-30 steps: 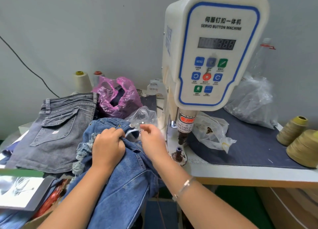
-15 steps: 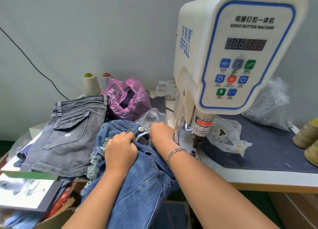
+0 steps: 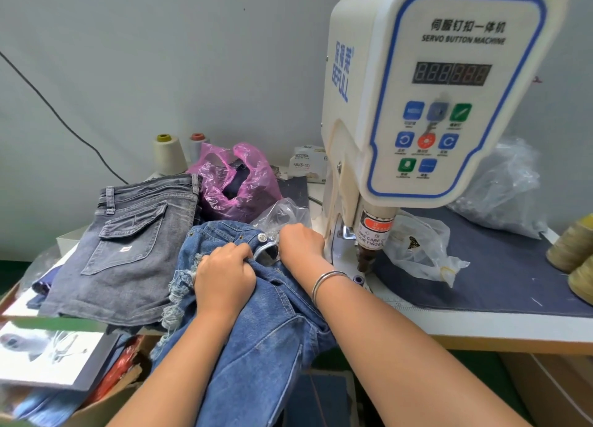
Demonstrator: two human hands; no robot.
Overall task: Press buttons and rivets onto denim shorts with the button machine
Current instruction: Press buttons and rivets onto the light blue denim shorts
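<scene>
- Blue denim shorts [image 3: 256, 336] lay bunched at the lower centre of the frame, draped off the front edge of the desk [image 3: 481, 332], waistband uppermost beside the button machine [image 3: 426, 99].
- A metal button [image 3: 262, 238] sat on the waistband, between the two hands and slightly above them.
- The left hand [image 3: 224, 282] came in from the lower left, knuckles up, its fingers curled into a fist-like grip that bunched the denim just below the waistband.
- The right hand [image 3: 300, 243] reached in from the lower right, forearm slanting across the shorts, a silver bracelet [image 3: 327, 282] on the wrist; its fingers were curled under at the waistband edge, and I cannot tell whether its grip held cloth or something else.
- The machine's pressing head [image 3: 369, 253] stood just right of the right hand.
- Grey denim shorts [image 3: 128, 250] lay flat at centre left, a pink plastic bag [image 3: 237, 179] behind them, a clear plastic bag [image 3: 417, 250] right of the head.
</scene>
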